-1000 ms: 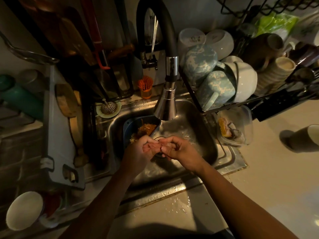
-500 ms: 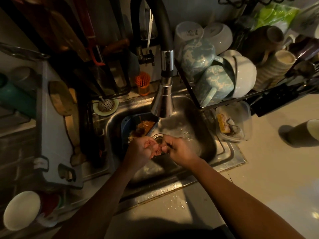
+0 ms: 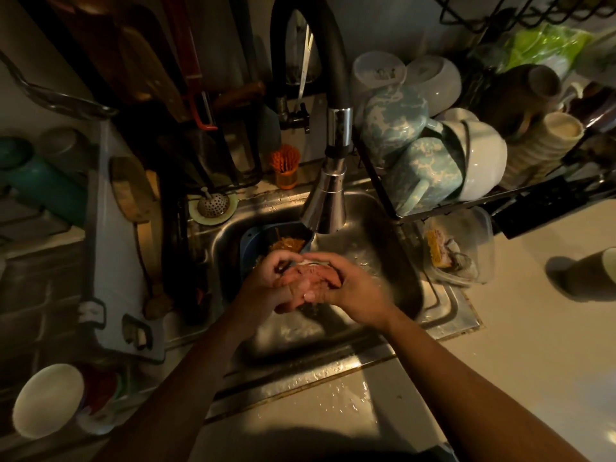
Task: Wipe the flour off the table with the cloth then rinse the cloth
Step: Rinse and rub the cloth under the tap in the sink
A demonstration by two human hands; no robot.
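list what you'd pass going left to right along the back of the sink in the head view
teal bottle → sink strainer → orange brush holder → faucet spray head → marbled blue mugs → white bowl → stack of ribbed cups

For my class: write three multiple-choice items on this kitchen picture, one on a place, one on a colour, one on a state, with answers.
1. Where are the left hand and right hand? A over the sink; B inside a drawer; C on a stove.
2. What colour is the small cup behind the sink? A green; B orange; C white.
3. How is the cloth? A spread flat; B hung on a hook; C bunched between both hands.
Answers: A, both hands meet above the basin; B, the cup is plainly orange; C, both hands curl round it.
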